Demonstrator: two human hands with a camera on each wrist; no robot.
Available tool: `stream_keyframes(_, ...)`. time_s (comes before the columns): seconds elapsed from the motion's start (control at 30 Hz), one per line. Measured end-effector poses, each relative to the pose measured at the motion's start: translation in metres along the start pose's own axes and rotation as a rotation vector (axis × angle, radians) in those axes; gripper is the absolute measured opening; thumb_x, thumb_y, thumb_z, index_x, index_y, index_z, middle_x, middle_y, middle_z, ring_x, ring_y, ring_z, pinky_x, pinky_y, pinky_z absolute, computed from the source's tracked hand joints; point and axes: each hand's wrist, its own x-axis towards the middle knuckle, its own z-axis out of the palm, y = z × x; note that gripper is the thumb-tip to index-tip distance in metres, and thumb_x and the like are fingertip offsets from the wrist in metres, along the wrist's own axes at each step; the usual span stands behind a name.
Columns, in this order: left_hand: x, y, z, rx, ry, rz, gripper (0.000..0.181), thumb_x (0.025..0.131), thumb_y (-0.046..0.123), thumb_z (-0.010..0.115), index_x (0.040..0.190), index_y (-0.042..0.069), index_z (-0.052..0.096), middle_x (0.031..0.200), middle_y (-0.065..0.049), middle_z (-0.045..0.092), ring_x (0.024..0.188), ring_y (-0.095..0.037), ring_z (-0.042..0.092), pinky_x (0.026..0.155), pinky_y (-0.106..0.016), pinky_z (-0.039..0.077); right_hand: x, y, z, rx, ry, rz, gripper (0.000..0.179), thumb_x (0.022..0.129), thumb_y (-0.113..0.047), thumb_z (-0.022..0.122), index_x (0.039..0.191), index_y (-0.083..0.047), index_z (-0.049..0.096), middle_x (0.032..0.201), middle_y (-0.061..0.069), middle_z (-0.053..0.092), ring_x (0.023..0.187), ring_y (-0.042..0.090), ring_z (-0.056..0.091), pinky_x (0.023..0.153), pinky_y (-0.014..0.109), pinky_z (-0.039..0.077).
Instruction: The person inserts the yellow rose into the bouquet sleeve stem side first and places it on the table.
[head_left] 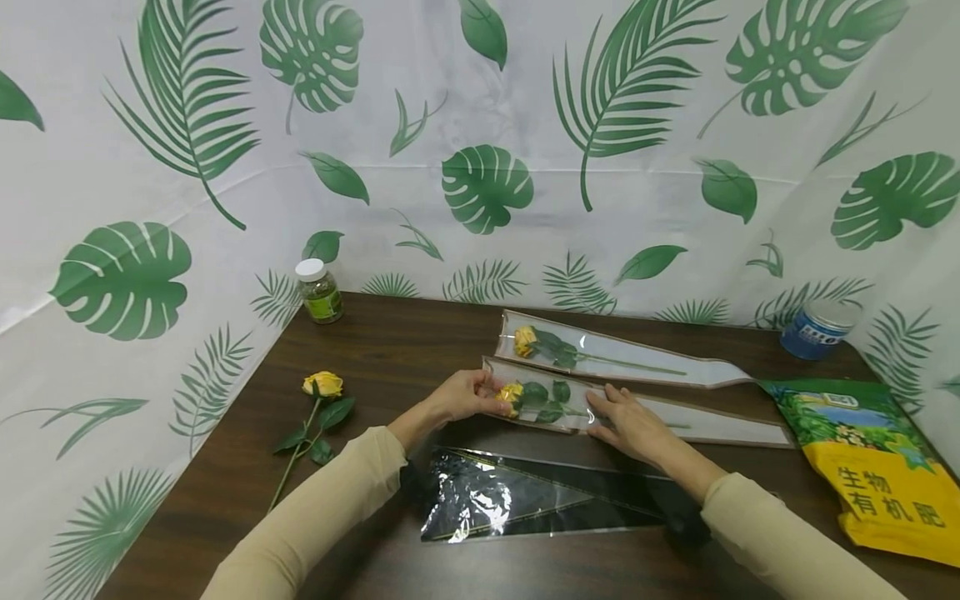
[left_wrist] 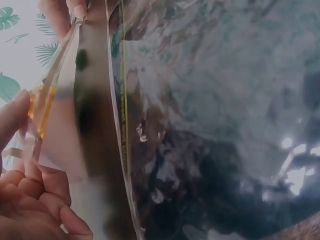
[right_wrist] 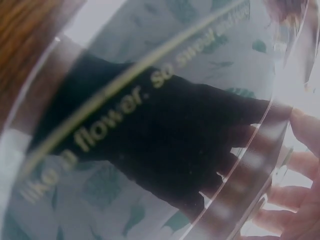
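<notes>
A yellow rose [head_left: 512, 395] lies inside a clear flower sleeve [head_left: 731, 428] with a pale back. My left hand [head_left: 459, 397] grips the sleeve's wide end beside the bloom. In the left wrist view, that hand's thumb and curled fingers [left_wrist: 31, 180] are around the sleeve edge. Farther along, over the stem, my right hand [head_left: 628, 423] holds the sleeve at its near edge, and its fingers hide part of the stem. Just behind lies a second sleeved yellow rose [head_left: 525, 341]. Nearer me is a shiny dark flower sleeve [head_left: 517, 500], lying flat.
A loose yellow rose [head_left: 323, 384] lies at the left of the dark wooden table [head_left: 390, 350]. At the back left stands a white-lidded jar [head_left: 320, 292]. A blue tub [head_left: 817, 329] and a yellow-green fertilizer bag [head_left: 885, 475] occupy the right side. Leaf-print cloth [head_left: 487, 108] hangs behind.
</notes>
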Motion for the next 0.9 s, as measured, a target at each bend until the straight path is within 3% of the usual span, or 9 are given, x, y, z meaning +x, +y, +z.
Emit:
stream_keyframes(0.13, -0.0017, -0.0012, -0.0002, 0.007, -0.003, -0.002, 0.031, 0.08, 0.014, 0.074, 0.103, -0.002, 0.062, 0.076, -0.001, 0.056, 0.071, -0.01, 0.051, 0.065, -0.022, 0.045, 0.0007, -0.0011, -0.0004, 0.013, -0.025, 0.01, 0.055, 0.088, -0.021, 0.065, 0.132, 0.006, 0.048, 0.135, 0.041, 0.036, 0.124, 0.057, 0.034, 0.1, 0.061, 0.032)
stream_keyframes(0.33, -0.0035, -0.0024, 0.0003, 0.077, 0.005, -0.011, 0.048, 0.079, 0.016, 0.076, 0.12, -0.002, 0.059, 0.08, -0.001, 0.057, 0.073, -0.009, 0.049, 0.064, -0.02, 0.042, 0.0001, -0.002, -0.0016, 0.016, -0.029, 0.021, 0.055, 0.088, -0.022, 0.065, 0.133, 0.006, 0.048, 0.136, 0.04, 0.035, 0.124, 0.057, 0.033, 0.099, 0.062, 0.033)
stream_keyframes(0.53, -0.0041, -0.0019, 0.0039, 0.047, -0.017, 0.005, 0.041, 0.077, 0.01, 0.076, 0.109, -0.003, 0.055, 0.072, 0.002, 0.051, 0.065, -0.008, 0.046, 0.058, -0.019, 0.039, 0.0003, -0.0025, -0.0024, 0.015, -0.017, 0.009, 0.056, 0.087, -0.024, 0.066, 0.131, 0.006, 0.049, 0.134, 0.041, 0.037, 0.123, 0.057, 0.034, 0.098, 0.062, 0.034)
stream_keyframes(0.7, -0.0034, 0.0008, 0.0061, 0.135, 0.001, -0.002, 0.043, 0.075, 0.016, 0.079, 0.109, 0.0, 0.058, 0.075, 0.002, 0.049, 0.07, -0.011, 0.045, 0.062, -0.021, 0.038, 0.0002, -0.0035, -0.0037, 0.013, -0.017, 0.015, 0.056, 0.087, -0.024, 0.066, 0.131, 0.006, 0.049, 0.133, 0.042, 0.037, 0.121, 0.059, 0.035, 0.096, 0.062, 0.035)
stream_keyframes(0.9, -0.003, 0.0022, 0.007, 0.172, -0.015, 0.026, 0.033, 0.074, 0.02, 0.081, 0.095, 0.004, 0.06, 0.073, 0.002, 0.053, 0.067, -0.01, 0.047, 0.063, -0.021, 0.042, -0.0012, -0.0027, -0.0037, 0.018, -0.028, 0.023, 0.055, 0.088, -0.022, 0.065, 0.133, 0.006, 0.048, 0.135, 0.041, 0.036, 0.122, 0.059, 0.034, 0.096, 0.063, 0.035)
